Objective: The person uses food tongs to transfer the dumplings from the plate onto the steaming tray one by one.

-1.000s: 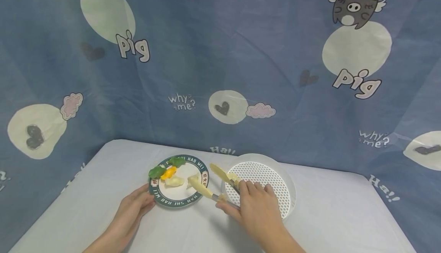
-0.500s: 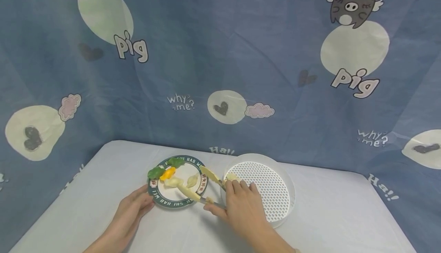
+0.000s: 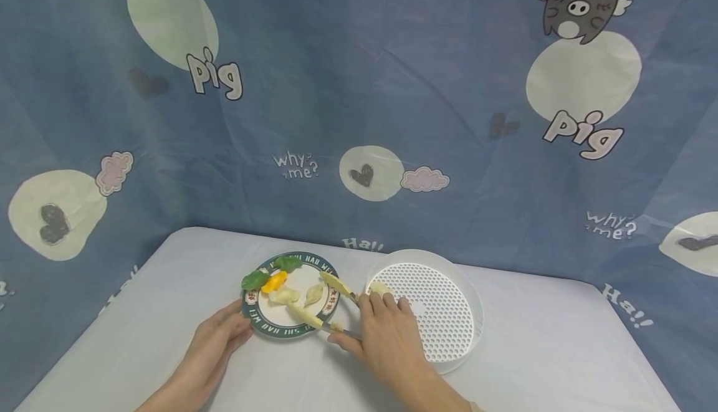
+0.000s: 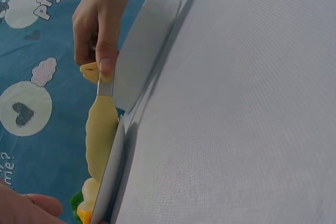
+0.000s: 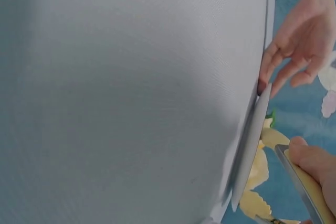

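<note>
My right hand (image 3: 389,337) grips tongs (image 3: 305,316) with yellow scalloped tips and metal arms. The arms are spread apart, and both tips lie over the right side of a round plate (image 3: 286,331) with a green lettered rim. Just left of the gap between the tips is a pale dumpling-shaped piece (image 3: 314,295); another pale piece (image 3: 284,295) lies further left. An orange-yellow piece (image 3: 274,282) and two green pieces (image 3: 255,280) sit by the plate's left and far rim. My left hand (image 3: 215,337) pinches the plate's left rim, fingertips low at its edge.
Right of the plate stands a white round tray (image 3: 477,312) with a perforated bottom, partly behind my right hand. A pale piece (image 3: 379,288) lies at its left side. A white cloth (image 3: 538,349) covers the table; a blue printed curtain (image 3: 314,106) hangs behind.
My right hand has moved left with the tongs, bringing their tips from the gap by the tray to over the plate. My left hand has stayed at the plate's rim.
</note>
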The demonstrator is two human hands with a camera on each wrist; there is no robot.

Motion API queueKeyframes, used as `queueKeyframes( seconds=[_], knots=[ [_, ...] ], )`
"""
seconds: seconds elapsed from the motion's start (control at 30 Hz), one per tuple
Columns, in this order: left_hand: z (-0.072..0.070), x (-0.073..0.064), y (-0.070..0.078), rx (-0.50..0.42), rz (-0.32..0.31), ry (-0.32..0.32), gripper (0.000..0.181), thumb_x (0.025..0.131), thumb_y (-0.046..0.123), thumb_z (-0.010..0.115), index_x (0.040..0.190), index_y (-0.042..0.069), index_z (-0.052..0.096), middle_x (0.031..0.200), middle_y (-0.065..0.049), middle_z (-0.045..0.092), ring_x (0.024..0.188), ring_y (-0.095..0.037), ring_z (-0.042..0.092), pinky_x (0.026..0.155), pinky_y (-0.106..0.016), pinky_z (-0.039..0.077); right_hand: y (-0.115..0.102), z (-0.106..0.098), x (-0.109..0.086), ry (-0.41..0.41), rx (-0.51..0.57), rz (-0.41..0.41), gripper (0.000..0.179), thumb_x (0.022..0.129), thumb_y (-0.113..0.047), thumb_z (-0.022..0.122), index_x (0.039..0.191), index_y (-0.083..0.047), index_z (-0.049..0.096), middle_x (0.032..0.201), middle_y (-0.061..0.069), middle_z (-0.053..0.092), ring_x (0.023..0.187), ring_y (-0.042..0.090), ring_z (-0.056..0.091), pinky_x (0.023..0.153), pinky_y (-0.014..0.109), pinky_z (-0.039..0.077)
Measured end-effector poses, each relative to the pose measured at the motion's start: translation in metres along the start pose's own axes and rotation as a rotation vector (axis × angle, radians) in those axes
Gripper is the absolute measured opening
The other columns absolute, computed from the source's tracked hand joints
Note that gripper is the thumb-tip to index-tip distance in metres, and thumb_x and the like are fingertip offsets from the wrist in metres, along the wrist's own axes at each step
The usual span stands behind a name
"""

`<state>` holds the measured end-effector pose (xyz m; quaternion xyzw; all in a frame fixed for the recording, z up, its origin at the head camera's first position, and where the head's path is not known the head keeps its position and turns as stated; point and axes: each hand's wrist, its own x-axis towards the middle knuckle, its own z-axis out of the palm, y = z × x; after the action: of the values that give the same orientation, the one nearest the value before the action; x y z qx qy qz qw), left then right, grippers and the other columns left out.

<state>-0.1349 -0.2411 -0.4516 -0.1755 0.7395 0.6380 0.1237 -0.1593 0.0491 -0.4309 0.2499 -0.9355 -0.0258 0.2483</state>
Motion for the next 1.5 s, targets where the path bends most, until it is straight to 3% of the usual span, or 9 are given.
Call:
queueKeyframes(
  seconds=[0.37, 0.83, 1.13, 1.3, 1.5],
  knots=[
    [0.000, 0.001, 0.001, 0.013, 0.008, 0.009, 0.079, 0.104, 0.015, 0.042, 0.166, -0.015, 0.002, 0.174, -0.041, 0.006, 0.163, -0.050, 0.024, 0.131, -0.045, 0.036, 0.000, 0.001, 0.002, 0.019, -0.042, -0.047, 0.071, 0.089, -0.080, 0.065, 0.113, -0.014, 0.071, 0.088, -0.005, 0.068, 0.080, 0.015, 0.056, 0.067, 0.028, 0.044],
    [0.001, 0.001, 0.000, 0.011, 0.017, 0.008, 0.078, 0.105, 0.015, 0.042, 0.166, -0.016, 0.004, 0.173, -0.040, 0.009, 0.162, -0.051, 0.026, 0.128, -0.043, 0.037, 0.001, 0.009, 0.002, 0.128, -0.126, -0.078, 0.061, 0.087, -0.077, 0.069, 0.099, -0.017, 0.069, 0.076, -0.007, 0.061, 0.070, 0.014, 0.053, 0.063, 0.029, 0.040],
    [0.001, 0.001, -0.001, 0.023, 0.011, 0.008, 0.077, 0.106, 0.017, 0.042, 0.167, -0.014, 0.005, 0.174, -0.037, 0.011, 0.162, -0.050, 0.027, 0.130, -0.045, 0.036, 0.001, 0.010, 0.000, 0.092, -0.095, -0.042, 0.060, 0.089, -0.076, 0.068, 0.103, -0.018, 0.070, 0.078, -0.006, 0.063, 0.073, 0.014, 0.055, 0.068, 0.031, 0.040],
    [0.001, 0.002, -0.003, 0.015, -0.004, 0.000, 0.078, 0.106, 0.018, 0.042, 0.167, -0.013, 0.005, 0.175, -0.037, 0.010, 0.163, -0.050, 0.026, 0.133, -0.049, 0.033, 0.002, 0.010, -0.003, 0.100, -0.054, -0.001, 0.058, 0.090, -0.074, 0.068, 0.108, -0.019, 0.072, 0.090, -0.008, 0.074, 0.077, 0.013, 0.059, 0.070, 0.032, 0.038],
    [0.001, 0.002, -0.003, 0.010, -0.012, 0.001, 0.079, 0.106, 0.019, 0.043, 0.168, -0.011, 0.005, 0.175, -0.035, 0.012, 0.163, -0.049, 0.026, 0.134, -0.049, 0.033, 0.005, 0.000, -0.006, 0.105, -0.040, 0.026, 0.058, 0.092, -0.075, 0.064, 0.108, -0.020, 0.072, 0.094, -0.009, 0.076, 0.080, 0.013, 0.062, 0.072, 0.034, 0.039]
  ],
)
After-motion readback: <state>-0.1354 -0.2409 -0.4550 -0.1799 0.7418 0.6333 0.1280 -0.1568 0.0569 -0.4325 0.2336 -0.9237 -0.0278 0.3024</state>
